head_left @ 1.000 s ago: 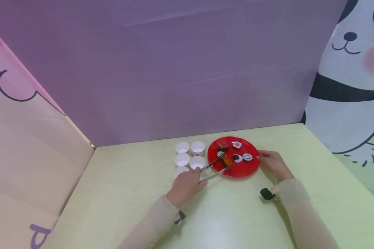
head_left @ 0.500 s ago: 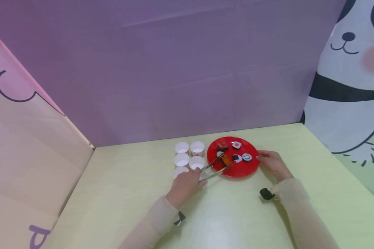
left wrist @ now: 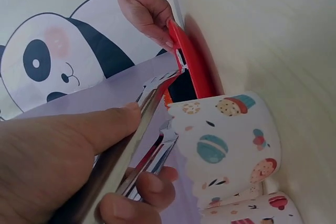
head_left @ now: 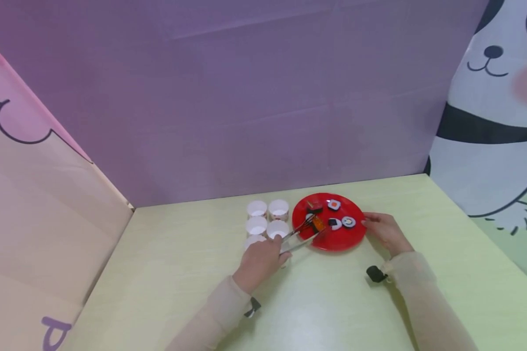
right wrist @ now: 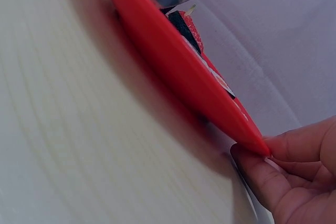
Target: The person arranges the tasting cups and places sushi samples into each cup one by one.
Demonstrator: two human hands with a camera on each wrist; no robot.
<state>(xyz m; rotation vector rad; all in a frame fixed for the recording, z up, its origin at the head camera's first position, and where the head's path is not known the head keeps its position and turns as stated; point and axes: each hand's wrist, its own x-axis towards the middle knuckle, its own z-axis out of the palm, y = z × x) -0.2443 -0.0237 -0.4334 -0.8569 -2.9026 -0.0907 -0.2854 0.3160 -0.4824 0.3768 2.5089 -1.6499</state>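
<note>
My left hand [head_left: 260, 258] grips metal tongs [head_left: 295, 246], thumb on one side and fingers curled round the other in the left wrist view. Their tips reach over the red plate [head_left: 343, 241], one on each side of a toy sushi piece with an orange top [head_left: 318, 224]. Also on the plate lie a triangular rice ball [head_left: 335, 224], a round roll [head_left: 349, 222], a square roll [head_left: 334, 204] and a dark piece with a red top [head_left: 314, 208]. At the plate's right rim, my right hand [head_left: 386, 234] pinches the edge between thumb and fingers [right wrist: 262, 179].
Several white paper cups [head_left: 256, 208] stand in two columns left of the plate, partly behind my left hand. Cakes and macarons are printed on one cup [left wrist: 236, 148] in the left wrist view. A purple backdrop [head_left: 246, 122] rises behind the pale table [head_left: 180, 273].
The near arm of the tongs has drawn slightly closer to the orange-topped sushi. My right hand and the plate keep their places.
</note>
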